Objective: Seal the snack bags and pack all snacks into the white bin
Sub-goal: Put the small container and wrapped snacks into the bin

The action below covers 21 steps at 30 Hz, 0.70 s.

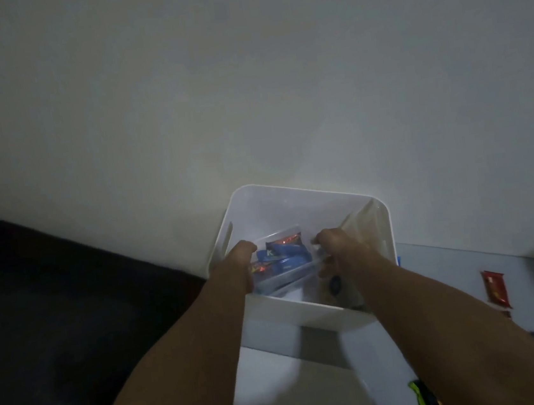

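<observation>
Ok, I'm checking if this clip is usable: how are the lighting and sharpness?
Head view: dim overall, with the white bin the brightest area; dark at left. Both hands, left hand and right hand, look soft; the wrappers in the clear bag are unreadable. Wide-angle bending shows at the edges.

One white bin [296,205], two hands [240,255].
</observation>
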Each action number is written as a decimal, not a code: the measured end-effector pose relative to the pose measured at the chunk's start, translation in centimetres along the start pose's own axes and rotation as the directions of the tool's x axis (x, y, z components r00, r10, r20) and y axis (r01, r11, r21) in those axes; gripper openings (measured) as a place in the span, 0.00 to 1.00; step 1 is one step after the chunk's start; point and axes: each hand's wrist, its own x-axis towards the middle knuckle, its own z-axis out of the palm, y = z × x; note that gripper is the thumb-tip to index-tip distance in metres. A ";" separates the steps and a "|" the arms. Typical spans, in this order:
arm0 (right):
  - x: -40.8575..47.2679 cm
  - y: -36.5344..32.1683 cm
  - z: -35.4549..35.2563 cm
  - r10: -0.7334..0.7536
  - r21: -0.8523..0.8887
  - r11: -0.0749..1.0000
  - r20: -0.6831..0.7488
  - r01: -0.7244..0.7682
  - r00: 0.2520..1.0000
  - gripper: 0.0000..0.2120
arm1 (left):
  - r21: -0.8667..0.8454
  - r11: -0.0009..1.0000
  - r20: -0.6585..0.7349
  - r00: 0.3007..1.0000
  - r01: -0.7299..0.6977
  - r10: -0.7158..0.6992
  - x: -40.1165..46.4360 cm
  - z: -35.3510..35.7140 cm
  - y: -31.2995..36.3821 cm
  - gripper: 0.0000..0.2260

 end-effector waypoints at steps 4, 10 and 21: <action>-0.4 0.4 -0.4 -0.001 0.032 0.999 -0.021 0.002 1.000 0.20 | 0.206 0.978 0.046 0.998 0.034 -0.044 3.0 0.6 0.1 0.17; -2.0 -0.1 -0.2 0.089 0.030 0.996 0.040 -0.090 0.995 0.20 | 0.880 0.430 -0.017 0.890 -0.203 0.455 1.0 2.7 0.2 0.21; 0.4 0.5 1.7 0.144 0.169 0.973 0.101 -0.159 0.984 0.41 | 0.920 -0.204 0.383 0.875 -0.334 0.295 2.7 1.3 0.1 0.28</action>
